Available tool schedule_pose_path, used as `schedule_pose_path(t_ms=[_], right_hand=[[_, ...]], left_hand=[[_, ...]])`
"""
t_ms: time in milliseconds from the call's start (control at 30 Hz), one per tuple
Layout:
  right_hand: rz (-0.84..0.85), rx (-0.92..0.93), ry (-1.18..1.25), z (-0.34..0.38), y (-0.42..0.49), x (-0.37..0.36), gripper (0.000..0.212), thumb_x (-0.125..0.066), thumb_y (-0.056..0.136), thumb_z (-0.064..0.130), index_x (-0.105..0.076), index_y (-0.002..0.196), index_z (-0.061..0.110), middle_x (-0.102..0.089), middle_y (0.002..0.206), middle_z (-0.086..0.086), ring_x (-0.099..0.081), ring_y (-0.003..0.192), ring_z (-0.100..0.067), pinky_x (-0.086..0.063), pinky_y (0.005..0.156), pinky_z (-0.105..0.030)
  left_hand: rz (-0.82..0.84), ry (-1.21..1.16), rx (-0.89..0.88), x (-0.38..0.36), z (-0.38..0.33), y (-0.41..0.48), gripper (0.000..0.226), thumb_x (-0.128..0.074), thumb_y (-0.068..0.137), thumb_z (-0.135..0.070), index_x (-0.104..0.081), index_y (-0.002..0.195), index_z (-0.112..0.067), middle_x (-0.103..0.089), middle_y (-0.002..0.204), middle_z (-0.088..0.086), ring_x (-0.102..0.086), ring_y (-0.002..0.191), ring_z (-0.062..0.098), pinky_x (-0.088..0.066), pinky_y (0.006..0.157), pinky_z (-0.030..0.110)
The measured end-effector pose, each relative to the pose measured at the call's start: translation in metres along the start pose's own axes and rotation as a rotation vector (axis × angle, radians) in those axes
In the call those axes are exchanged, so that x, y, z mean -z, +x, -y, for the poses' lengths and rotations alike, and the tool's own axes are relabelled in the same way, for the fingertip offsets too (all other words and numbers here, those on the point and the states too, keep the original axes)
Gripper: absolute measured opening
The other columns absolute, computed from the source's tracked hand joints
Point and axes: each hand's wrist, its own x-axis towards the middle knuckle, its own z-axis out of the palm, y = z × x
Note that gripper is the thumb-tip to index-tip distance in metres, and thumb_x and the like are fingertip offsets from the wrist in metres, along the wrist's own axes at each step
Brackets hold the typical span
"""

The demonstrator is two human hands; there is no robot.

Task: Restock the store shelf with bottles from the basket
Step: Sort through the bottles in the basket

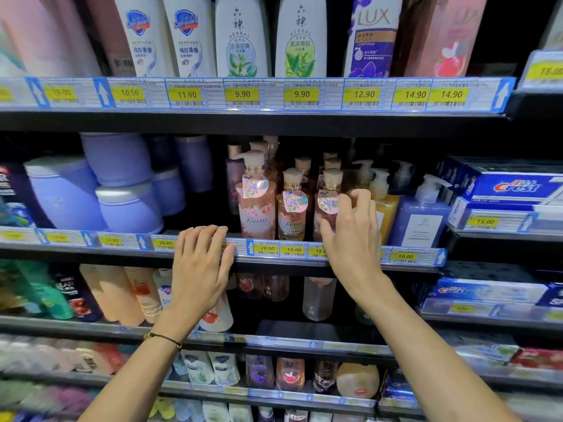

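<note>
- My right hand (355,239) grasps a pink bottle (329,205) on the middle shelf (274,250), with my thumb across its front and my fingers curled round its right shoulder
- That bottle stands upright at the shelf's front edge, the rightmost of three in a row
- Just left of it stands its twin (292,217), and left of that a bigger bottle (256,214) marked Kustie
- More of the same kind stand in rows behind them
- A yellow pump bottle (386,205) stands just right of my fingers, with a blue pump bottle (422,220) beside it
- My left hand (202,263) is released and holds nothing: its straight fingers lie over the shelf's price strip, left of the pink row
- A thin dark band (166,339) circles my left wrist
- Purple jars (128,208) are stacked further left, and Crest boxes (511,187) lie to the right
</note>
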Motion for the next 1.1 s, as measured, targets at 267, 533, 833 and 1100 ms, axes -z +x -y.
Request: schedule_pose_path(t_ms=[267, 533, 833, 1100], right_hand=[[0.089, -0.025, 0.131, -0.006, -0.013, 0.01, 0.05, -0.069, 0.088, 0.015, -0.048, 0.133, 0.006, -0.04, 0.136, -0.009, -0.057, 0.104, -0.03, -0.048, 0.076, -0.034], [-0.046, 0.193, 0.099, -0.022, -0.089, 0.0, 0.04, -0.062, 0.087, 0.011, -0.062, 0.126, 0.003, -0.056, 0.131, -0.019, -0.051, 0.124, -0.039, -0.041, 0.106, -0.05], [0.231, 0.348, 0.115, 0.037, -0.121, -0.026, 0.051, -0.058, 0.086, 0.018, -0.057, 0.135, 0.004, -0.054, 0.139, -0.017, -0.046, 0.134, -0.036, -0.033, 0.117, -0.052], [0.4, 0.491, 0.165, 0.151, -0.145, -0.068, 0.057, -0.056, 0.083, 0.023, -0.055, 0.137, 0.003, -0.054, 0.14, -0.018, -0.049, 0.131, -0.037, -0.041, 0.111, -0.05]], left_hand=[[0.063, 0.018, 0.013, 0.004, 0.0, 0.0, 0.041, -0.041, 0.105, -0.036, -0.056, 0.132, -0.009, -0.057, 0.129, 0.008, -0.05, 0.116, 0.032, -0.036, 0.107, 0.045], [0.177, 0.06, 0.002, 0.014, -0.003, 0.005, 0.041, -0.036, 0.106, -0.036, -0.054, 0.133, -0.011, -0.056, 0.13, 0.005, -0.05, 0.116, 0.03, -0.033, 0.111, 0.045], [0.282, 0.019, -0.021, 0.033, 0.016, -0.003, 0.053, -0.036, 0.107, -0.041, -0.039, 0.152, -0.013, -0.045, 0.152, 0.006, -0.038, 0.143, 0.029, -0.023, 0.122, 0.047], [0.46, 0.186, 0.226, 0.079, 0.153, -0.134, 0.054, -0.033, 0.102, -0.044, -0.051, 0.142, -0.014, -0.053, 0.145, 0.009, -0.043, 0.139, 0.032, -0.033, 0.116, 0.046]])
